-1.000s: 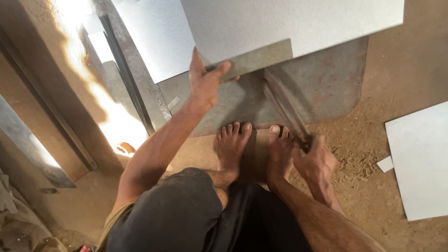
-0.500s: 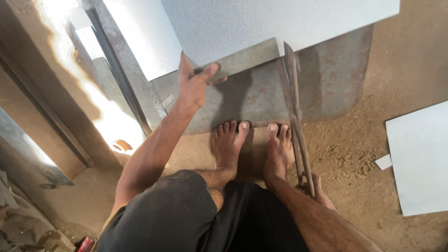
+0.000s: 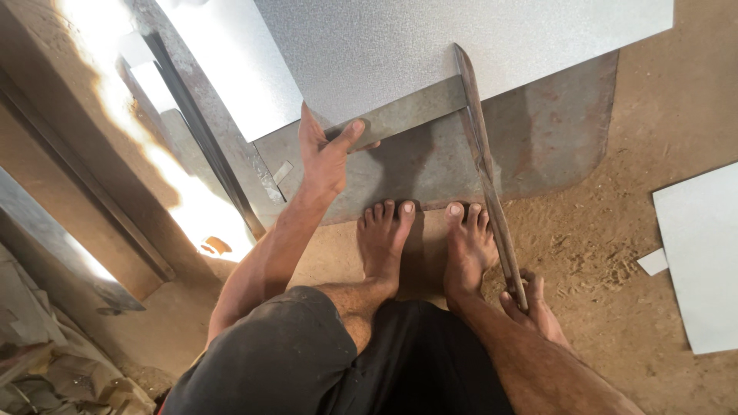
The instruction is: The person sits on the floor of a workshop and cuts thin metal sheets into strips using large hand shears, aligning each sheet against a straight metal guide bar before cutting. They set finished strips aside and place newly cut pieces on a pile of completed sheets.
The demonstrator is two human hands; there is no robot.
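Note:
I squat on a dirt floor with my bare feet (image 3: 419, 238) at the edge of a dark metal plate (image 3: 538, 146). My left hand (image 3: 327, 154) grips the left end of a narrow metal strip (image 3: 407, 114) along the near edge of a large pale sheet (image 3: 430, 46). My right hand (image 3: 530, 303) is closed on the near end of a long rusty shear blade (image 3: 484, 165), which runs up past my right foot and across the strip onto the sheet.
A second pale sheet (image 3: 699, 253) and a small offcut (image 3: 653, 261) lie on the dirt at the right. Dark metal bars (image 3: 200, 138) and another sheet (image 3: 223, 61) lie at the left in a sunlit patch. Crumpled scrap (image 3: 54, 353) fills the lower left corner.
The long blade swung from slanting up-left to nearly upright, its far end now on the sheet. My right hand dropped lower and nearer. My left hand shifted slightly left along the strip.

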